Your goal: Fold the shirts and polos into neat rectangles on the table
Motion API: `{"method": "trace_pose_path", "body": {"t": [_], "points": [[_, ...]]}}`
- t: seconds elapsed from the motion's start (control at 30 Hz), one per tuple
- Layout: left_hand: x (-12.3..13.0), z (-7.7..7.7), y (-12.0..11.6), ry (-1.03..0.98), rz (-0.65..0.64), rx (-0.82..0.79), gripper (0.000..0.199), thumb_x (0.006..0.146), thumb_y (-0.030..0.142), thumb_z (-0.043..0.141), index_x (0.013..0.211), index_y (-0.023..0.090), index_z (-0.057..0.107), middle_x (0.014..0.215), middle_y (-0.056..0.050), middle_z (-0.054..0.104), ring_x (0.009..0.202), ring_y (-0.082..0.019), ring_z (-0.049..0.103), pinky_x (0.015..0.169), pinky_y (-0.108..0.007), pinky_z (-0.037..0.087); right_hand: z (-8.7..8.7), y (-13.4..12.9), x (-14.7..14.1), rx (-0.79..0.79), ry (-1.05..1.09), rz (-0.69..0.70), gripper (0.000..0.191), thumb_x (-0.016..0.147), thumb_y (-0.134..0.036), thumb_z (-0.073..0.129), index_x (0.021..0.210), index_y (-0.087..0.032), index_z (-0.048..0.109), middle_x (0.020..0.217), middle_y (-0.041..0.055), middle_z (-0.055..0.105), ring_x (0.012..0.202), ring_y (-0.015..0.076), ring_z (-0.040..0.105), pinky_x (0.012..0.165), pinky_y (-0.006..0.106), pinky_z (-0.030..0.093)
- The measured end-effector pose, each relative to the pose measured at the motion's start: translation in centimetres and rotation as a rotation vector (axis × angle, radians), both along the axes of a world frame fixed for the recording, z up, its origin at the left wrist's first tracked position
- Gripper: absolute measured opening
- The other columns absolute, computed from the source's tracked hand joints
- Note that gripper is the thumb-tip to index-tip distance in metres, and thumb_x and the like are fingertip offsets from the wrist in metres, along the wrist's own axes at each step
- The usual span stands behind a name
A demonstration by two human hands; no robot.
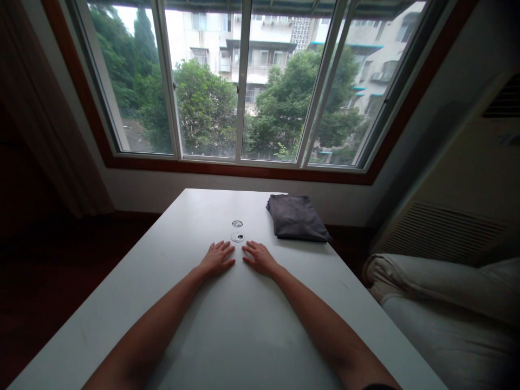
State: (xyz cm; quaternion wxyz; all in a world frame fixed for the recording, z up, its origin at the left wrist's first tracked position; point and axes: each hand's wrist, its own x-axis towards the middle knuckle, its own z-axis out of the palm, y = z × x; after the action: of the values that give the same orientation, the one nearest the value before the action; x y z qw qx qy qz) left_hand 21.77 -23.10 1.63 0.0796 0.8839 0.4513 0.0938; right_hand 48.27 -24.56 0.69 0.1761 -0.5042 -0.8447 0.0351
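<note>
Both arms reach forward over a white table (239, 336). My left hand (218, 259) lies flat on the tabletop, palm down, its fingers apart and holding nothing. Beside it, a small gap away, my right hand (259, 258) rests palm down too, fingers spread with nothing in them. Just beyond the fingertips a round cable-hole cover (234, 237) with a dark opening is set in the table. A second round piece (237, 223) lies a little farther off. Past my right hand, a folded dark grey cloth (298, 218) sits at the table's far right corner, apart from the fingers.
A sliding window (239, 86) in a brown wooden frame (252, 171) spans the wall beyond the table. To the right stand a pale sofa-like seat (447, 314) and a tall appliance with vents (455, 216). A curtain (52, 119) hangs at left above the dark floor (60, 271).
</note>
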Motion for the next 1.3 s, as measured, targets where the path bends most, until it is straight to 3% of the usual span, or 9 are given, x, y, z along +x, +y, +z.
{"method": "trace_pose_path", "body": {"t": [1.3], "points": [[0.07, 0.27, -0.14, -0.001, 0.009, -0.011, 0.064, 0.101, 0.06, 0.048, 0.158, 0.031, 0.045, 0.17, -0.008, 0.032, 0.158, -0.034, 0.024, 0.127, -0.06, 0.016, 0.38, -0.2, -0.15, -0.009, 0.001, -0.007, 0.051, 0.101, -0.049, 0.06, 0.147, -0.029, 0.061, 0.16, 0.0107, 0.049, 0.15, 0.0327, 0.042, 0.123, 0.054, 0.032]]}}
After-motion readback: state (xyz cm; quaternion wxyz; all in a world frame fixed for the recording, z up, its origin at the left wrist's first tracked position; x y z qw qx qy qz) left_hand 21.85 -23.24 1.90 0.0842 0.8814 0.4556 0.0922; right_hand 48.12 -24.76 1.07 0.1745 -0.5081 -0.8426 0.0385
